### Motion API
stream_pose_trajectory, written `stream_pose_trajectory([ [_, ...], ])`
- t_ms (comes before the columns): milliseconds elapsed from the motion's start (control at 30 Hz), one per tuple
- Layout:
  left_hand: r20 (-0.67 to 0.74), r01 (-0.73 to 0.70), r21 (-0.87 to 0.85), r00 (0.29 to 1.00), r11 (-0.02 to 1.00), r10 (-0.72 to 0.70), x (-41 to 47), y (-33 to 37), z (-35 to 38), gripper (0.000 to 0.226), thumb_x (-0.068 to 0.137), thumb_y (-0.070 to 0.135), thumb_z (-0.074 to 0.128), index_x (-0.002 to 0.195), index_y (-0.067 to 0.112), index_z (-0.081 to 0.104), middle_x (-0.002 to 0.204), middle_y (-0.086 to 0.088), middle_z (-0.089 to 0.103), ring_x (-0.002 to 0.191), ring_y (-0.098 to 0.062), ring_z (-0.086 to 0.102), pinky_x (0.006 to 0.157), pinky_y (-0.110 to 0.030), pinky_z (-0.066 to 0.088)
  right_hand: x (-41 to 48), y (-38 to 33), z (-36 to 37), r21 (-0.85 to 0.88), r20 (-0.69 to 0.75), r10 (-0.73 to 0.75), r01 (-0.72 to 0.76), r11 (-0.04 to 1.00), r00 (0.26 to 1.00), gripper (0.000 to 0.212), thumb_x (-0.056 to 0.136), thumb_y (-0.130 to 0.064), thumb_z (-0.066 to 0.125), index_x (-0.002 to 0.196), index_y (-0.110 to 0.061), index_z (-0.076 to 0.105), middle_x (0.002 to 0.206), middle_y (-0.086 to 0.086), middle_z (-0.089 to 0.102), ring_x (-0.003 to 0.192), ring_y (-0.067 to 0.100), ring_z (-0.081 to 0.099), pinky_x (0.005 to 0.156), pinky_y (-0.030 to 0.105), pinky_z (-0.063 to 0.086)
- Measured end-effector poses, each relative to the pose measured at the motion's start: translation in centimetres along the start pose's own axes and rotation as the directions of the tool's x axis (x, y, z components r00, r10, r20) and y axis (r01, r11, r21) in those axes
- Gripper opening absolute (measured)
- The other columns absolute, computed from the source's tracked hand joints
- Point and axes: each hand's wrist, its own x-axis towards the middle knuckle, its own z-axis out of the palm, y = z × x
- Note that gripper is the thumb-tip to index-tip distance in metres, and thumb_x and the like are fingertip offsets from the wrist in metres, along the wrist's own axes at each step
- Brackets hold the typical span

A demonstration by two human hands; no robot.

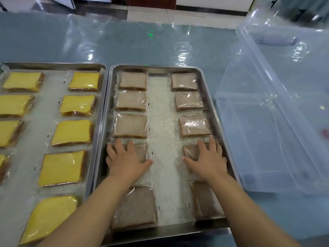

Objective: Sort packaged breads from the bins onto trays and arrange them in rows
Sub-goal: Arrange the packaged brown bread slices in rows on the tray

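Steel tray (156,67), mesh-lined: ten flat, square brown bread packs (132,81) in clear film, in two columns of five. Left hand (124,159) and right hand (208,160), fingers straight and spread, each press on a column's fourth pack. Adjacent tray (53,64): nine yellow packs (83,81) visible. Clear plastic bin (267,122) at right.

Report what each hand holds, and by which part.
Nothing is gripped. The left hand rests flat on top of a brown bread pack; the right hand likewise on a second pack.
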Motion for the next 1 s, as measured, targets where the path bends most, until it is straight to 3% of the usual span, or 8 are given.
stream_pose_trajectory([
  [100,0.004,-0.029,0.017,1.000,0.999,0.029,-0.8,-0.2,-0.1,0.105,0.075,0.079,0.042,0.150,0.021,-0.001,0.155,-0.011,-0.016,0.139,-0.040,-0.021,0.113,-0.056,0.001,-0.8,0.4,0.2,0.002,-0.019,-0.011,0.011,1.000,1.000,0.098,0.076,-0.081,0.041,0.152,-0.032,0.005,0.159,0.001,-0.019,0.146,0.033,-0.011,0.114,0.056,0.012],
  [167,-0.010,-0.065,0.028,0.998,0.997,0.065,-1.7,-0.3,-0.2,0.100,0.077,0.077,0.040,0.150,0.023,-0.002,0.155,-0.011,-0.017,0.139,-0.040,-0.023,0.113,-0.057,-0.002,-1.8,0.7,0.3,0.036,-0.068,0.010,-0.007,0.999,0.998,0.097,0.077,-0.081,0.041,0.152,-0.031,0.005,0.159,0.003,-0.017,0.146,0.034,-0.008,0.114,0.055,0.009],
  [300,-0.030,-0.145,0.015,0.989,0.989,0.145,-4.3,-0.3,0.1,0.086,0.081,0.071,0.043,0.148,0.028,0.010,0.154,-0.011,-0.007,0.139,-0.040,-0.006,0.111,-0.059,0.010,-4.3,1.3,0.5,0.110,-0.162,0.050,-0.033,0.993,0.986,0.085,0.080,-0.073,0.048,0.147,-0.030,0.020,0.159,0.006,0.002,0.144,0.033,0.005,0.113,0.054,0.015],
  [500,-0.030,-0.120,0.077,0.992,0.990,0.123,-8.7,-0.3,1.4,0.084,0.080,0.072,0.042,0.145,0.029,0.012,0.149,-0.006,-0.003,0.135,-0.036,0.007,0.109,-0.056,0.017,-8.6,2.5,2.5,0.046,-0.112,0.079,-0.074,0.996,0.991,0.088,0.078,-0.076,0.045,0.146,-0.028,0.019,0.156,0.009,0.006,0.142,0.035,0.011,0.114,0.052,0.017],
  [600,0.039,-0.083,0.102,0.996,0.991,0.080,-10.2,-0.7,2.5,0.087,0.079,0.075,0.039,0.146,0.028,0.009,0.149,-0.006,-0.003,0.136,-0.037,0.007,0.108,-0.058,0.019,-9.6,2.8,3.6,-0.027,-0.047,0.085,-0.086,0.996,0.995,0.094,0.075,-0.081,0.042,0.147,-0.027,0.015,0.157,0.012,0.003,0.143,0.037,0.007,0.113,0.053,0.014],
  [767,0.111,-0.030,0.116,0.994,0.993,0.017,-11.2,-0.3,3.6,0.098,0.075,0.080,0.039,0.147,0.023,0.006,0.152,-0.006,0.003,0.140,-0.038,-0.005,0.108,-0.059,0.018,-10.1,3.0,4.2,-0.054,-0.008,0.040,-0.040,0.998,0.999,0.088,0.074,-0.082,0.041,0.144,-0.033,0.021,0.157,0.011,0.001,0.142,0.038,0.001,0.108,0.059,0.017],
  [1000,-0.017,-0.033,0.104,0.999,0.994,0.035,-11.7,-0.5,4.7,0.091,0.075,0.066,0.050,0.147,0.024,0.013,0.150,-0.007,-0.001,0.139,-0.037,-0.005,0.108,-0.056,0.019,-10.1,3.3,4.2,-0.005,-0.094,-0.012,0.012,1.000,0.996,0.066,0.079,-0.068,0.047,0.133,-0.029,0.040,0.151,0.007,0.019,0.133,0.036,0.016,0.103,0.056,0.025],
])
